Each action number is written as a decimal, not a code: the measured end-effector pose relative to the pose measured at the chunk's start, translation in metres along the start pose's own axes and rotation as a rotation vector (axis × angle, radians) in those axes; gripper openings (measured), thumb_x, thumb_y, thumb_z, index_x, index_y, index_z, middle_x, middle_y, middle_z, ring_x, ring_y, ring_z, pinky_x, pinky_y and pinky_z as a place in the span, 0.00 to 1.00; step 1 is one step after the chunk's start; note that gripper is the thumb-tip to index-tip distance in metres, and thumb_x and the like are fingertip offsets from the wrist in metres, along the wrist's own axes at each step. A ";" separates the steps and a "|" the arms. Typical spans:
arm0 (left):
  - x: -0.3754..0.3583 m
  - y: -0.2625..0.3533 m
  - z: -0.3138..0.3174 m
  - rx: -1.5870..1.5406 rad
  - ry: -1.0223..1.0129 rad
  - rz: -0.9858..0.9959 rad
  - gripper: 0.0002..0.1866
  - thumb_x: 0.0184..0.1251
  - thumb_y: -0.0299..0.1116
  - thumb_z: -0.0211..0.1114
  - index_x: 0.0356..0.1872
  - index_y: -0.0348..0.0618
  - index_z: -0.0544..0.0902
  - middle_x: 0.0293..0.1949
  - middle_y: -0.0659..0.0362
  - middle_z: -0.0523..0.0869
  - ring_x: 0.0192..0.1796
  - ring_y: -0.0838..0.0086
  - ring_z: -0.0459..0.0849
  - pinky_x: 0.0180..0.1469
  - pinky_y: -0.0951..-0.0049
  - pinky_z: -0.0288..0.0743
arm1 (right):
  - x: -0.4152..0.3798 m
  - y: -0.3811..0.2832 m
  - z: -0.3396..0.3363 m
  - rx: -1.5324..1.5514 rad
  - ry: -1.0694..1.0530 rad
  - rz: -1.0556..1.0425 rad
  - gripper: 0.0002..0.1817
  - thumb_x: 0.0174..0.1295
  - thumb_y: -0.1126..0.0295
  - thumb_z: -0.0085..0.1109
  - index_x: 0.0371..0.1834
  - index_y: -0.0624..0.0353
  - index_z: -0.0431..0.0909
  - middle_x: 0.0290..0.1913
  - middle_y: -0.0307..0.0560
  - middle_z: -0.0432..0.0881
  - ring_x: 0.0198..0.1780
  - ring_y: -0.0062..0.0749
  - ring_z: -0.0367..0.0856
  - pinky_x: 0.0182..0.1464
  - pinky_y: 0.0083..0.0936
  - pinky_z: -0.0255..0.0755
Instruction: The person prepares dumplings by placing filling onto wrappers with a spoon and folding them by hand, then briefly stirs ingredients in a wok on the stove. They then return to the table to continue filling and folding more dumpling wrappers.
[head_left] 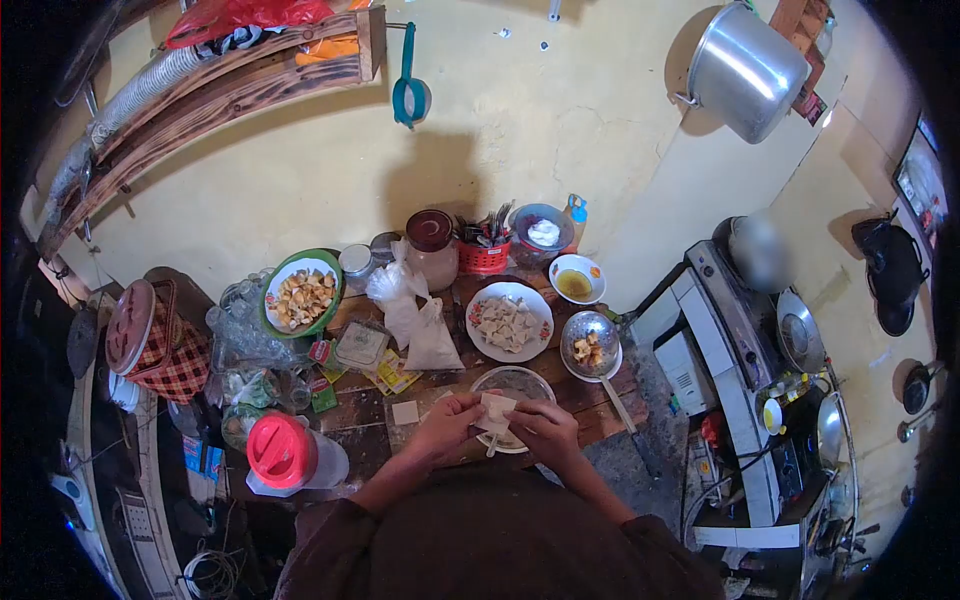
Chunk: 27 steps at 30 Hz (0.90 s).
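Observation:
Both my hands meet near the table's front edge. Between them is a thin, pale square wrapper (pixel 495 412). My left hand (pixel 448 422) pinches its left side, and my right hand (pixel 545 430) has its fingers on the right side. Under the wrapper stands a bowl (pixel 520 378) with a utensil handle sticking out toward me; its contents are mostly hidden. Another pale square (pixel 405 412) lies flat to the left of my left hand. Just beyond the bowl, a white plate (pixel 508 350) holds many folded pale pieces.
A strainer (pixel 590 325) with browned pieces rests at the right, near a bowl of yellowish liquid (pixel 576 279). Further left are bags of white powder (pixel 430 340), a green-rimmed plate (pixel 330 262) of browned pieces and a red-lidded jug (pixel 282 450). A stove (pixel 735 310) stands right.

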<state>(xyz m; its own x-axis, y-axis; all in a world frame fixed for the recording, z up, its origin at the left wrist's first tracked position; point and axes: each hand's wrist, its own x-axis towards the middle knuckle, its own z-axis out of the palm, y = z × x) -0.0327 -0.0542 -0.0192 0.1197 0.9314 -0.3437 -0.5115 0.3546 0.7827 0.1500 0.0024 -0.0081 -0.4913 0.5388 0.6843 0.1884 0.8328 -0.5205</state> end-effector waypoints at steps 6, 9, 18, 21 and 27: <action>0.001 -0.002 0.001 0.020 -0.015 -0.005 0.17 0.70 0.27 0.48 0.59 0.40 0.71 0.50 0.56 0.78 0.50 0.74 0.78 0.54 0.73 0.74 | -0.008 0.002 -0.002 0.093 -0.002 0.031 0.10 0.42 0.77 0.69 0.31 0.57 0.83 0.32 0.46 0.83 0.33 0.32 0.84 0.34 0.24 0.78; -0.009 0.013 0.012 -0.043 -0.003 -0.017 0.18 0.67 0.24 0.51 0.58 0.38 0.70 0.51 0.55 0.78 0.52 0.71 0.78 0.55 0.70 0.74 | -0.005 -0.007 -0.003 0.062 0.067 0.175 0.10 0.42 0.80 0.68 0.30 0.59 0.83 0.32 0.46 0.83 0.33 0.33 0.84 0.35 0.23 0.77; -0.012 0.009 0.002 0.386 -0.083 0.554 0.18 0.53 0.14 0.62 0.46 0.39 0.80 0.48 0.55 0.80 0.50 0.71 0.80 0.49 0.72 0.77 | 0.008 -0.012 -0.019 0.125 0.098 0.177 0.09 0.44 0.81 0.66 0.31 0.60 0.82 0.34 0.50 0.83 0.36 0.36 0.84 0.40 0.26 0.77; -0.011 0.012 -0.001 0.483 -0.026 0.649 0.11 0.52 0.17 0.65 0.37 0.39 0.84 0.43 0.54 0.83 0.44 0.71 0.83 0.45 0.73 0.79 | 0.007 -0.011 -0.020 0.085 0.058 0.114 0.09 0.44 0.81 0.66 0.31 0.61 0.82 0.33 0.50 0.83 0.36 0.38 0.84 0.39 0.27 0.78; -0.022 0.030 0.006 0.781 0.028 0.738 0.08 0.50 0.20 0.68 0.33 0.40 0.86 0.37 0.52 0.86 0.39 0.71 0.85 0.43 0.74 0.79 | 0.016 -0.016 -0.031 0.059 -0.085 0.008 0.09 0.46 0.79 0.65 0.33 0.60 0.81 0.35 0.50 0.81 0.37 0.40 0.83 0.38 0.28 0.78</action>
<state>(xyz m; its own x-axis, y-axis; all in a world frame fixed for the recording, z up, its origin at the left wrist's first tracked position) -0.0457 -0.0635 0.0146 -0.0209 0.9380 0.3459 0.2367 -0.3315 0.9133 0.1654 0.0019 0.0273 -0.5607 0.5304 0.6359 0.1429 0.8184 -0.5566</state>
